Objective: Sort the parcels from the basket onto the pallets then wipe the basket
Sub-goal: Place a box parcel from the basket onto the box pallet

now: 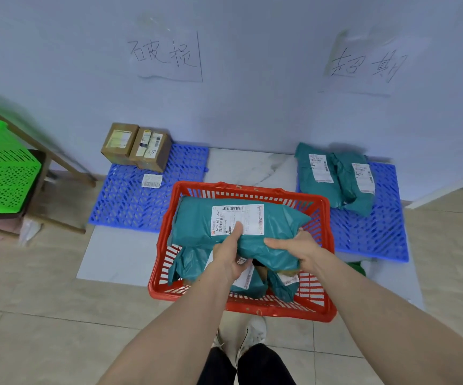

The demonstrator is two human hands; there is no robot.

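Observation:
A red plastic basket [327,245] stands on the floor in front of me. Both hands hold a teal parcel [197,220] with a white label above the basket. My left hand [230,254] grips its near edge, thumb on the label. My right hand [297,248] grips the near right end. More teal parcels [188,262] lie in the basket underneath. The left blue pallet [130,201] carries two cardboard boxes [137,147] and a loose label. The right blue pallet [369,232] carries two teal parcels [335,176].
A green basket [0,168] rests on a wooden stand at the left. Handwritten paper signs [166,55] hang on the wall above each pallet. My shoes [241,337] are just behind the red basket. A pale marble tile lies between the pallets.

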